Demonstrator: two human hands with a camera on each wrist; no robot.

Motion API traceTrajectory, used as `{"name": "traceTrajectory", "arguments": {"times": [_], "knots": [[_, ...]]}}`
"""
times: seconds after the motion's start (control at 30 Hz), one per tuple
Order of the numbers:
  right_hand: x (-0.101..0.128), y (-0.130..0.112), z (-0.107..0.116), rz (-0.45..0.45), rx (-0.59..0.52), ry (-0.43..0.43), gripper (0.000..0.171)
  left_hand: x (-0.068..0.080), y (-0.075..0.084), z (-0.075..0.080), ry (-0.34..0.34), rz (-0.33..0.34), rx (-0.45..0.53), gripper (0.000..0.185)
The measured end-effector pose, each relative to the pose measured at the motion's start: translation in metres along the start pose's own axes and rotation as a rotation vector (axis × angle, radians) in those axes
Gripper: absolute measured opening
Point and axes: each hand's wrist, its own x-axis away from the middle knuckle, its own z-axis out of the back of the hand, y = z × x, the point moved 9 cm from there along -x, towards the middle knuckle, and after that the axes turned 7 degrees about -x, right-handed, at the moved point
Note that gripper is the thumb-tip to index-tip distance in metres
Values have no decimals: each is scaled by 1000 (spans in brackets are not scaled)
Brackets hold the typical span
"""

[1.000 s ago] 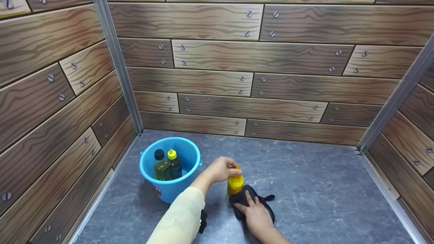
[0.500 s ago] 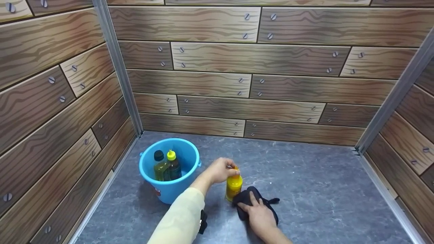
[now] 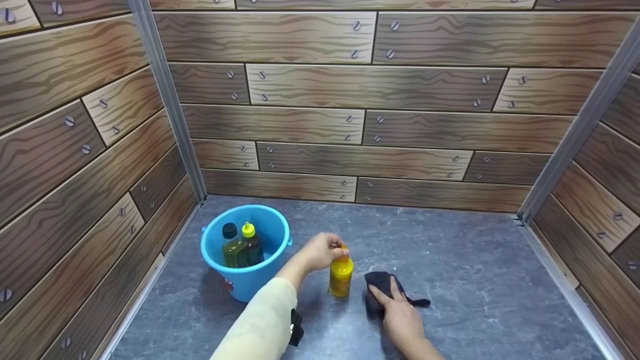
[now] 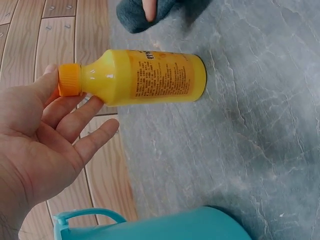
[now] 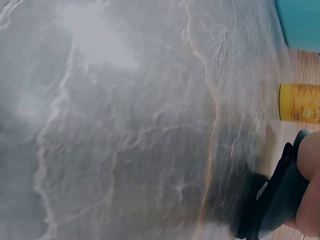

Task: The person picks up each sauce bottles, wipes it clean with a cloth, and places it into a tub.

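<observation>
A yellow bottle (image 3: 340, 281) with an orange cap stands upright on the grey marbled surface. My left hand (image 3: 320, 252) pinches its cap from above; in the left wrist view the thumb and fingers are at the cap (image 4: 70, 79), the other fingers spread away from the body. Right of the bottle and apart from it, my right hand (image 3: 402, 320) holds a dark fuzzy cloth (image 3: 378, 283) with a strap or loop sticking out to the right. Two fingers lie spread over the cloth's top. In the right wrist view only the hand's edge shows beside the cloth (image 5: 285, 195).
A light blue bucket (image 3: 245, 285) stands left of the yellow bottle. Inside are a green bottle with a black cap (image 3: 230, 250) and a dark bottle with a yellow nozzle cap (image 3: 254, 250). Wood-patterned walls (image 3: 310, 125) enclose the surface at the back and sides.
My right hand has drawn the dark cloth rightward, away from the yellow bottle it was touching. My left hand still pinches the cap; the bottle stays standing.
</observation>
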Motion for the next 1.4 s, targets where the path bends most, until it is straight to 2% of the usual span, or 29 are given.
{"name": "traceTrajectory", "arguments": {"times": [0.3,0.43,0.53,0.7,0.83,0.97,1.1,1.27,1.4], "knots": [[5,11,12,-35,-2,16,69,1,10,-10,-81,-54,-1,23],[7,11,15,-35,4,23,69,1,10,-13,-82,-59,42,26],[8,9,17,-20,2,31,68,1,7,-11,-37,-41,94,26],[8,5,17,5,-9,31,65,1,6,-5,94,3,154,27],[8,0,16,17,-14,16,64,2,7,-2,167,32,126,24],[8,-6,16,31,-21,7,62,2,8,-2,196,9,85,18],[9,-13,17,72,-34,4,62,2,6,-2,177,-27,78,17],[11,-26,16,167,-61,-28,66,0,7,-1,128,-73,66,20],[13,-37,16,249,-79,-37,68,-2,7,0,91,-81,49,19]]}}
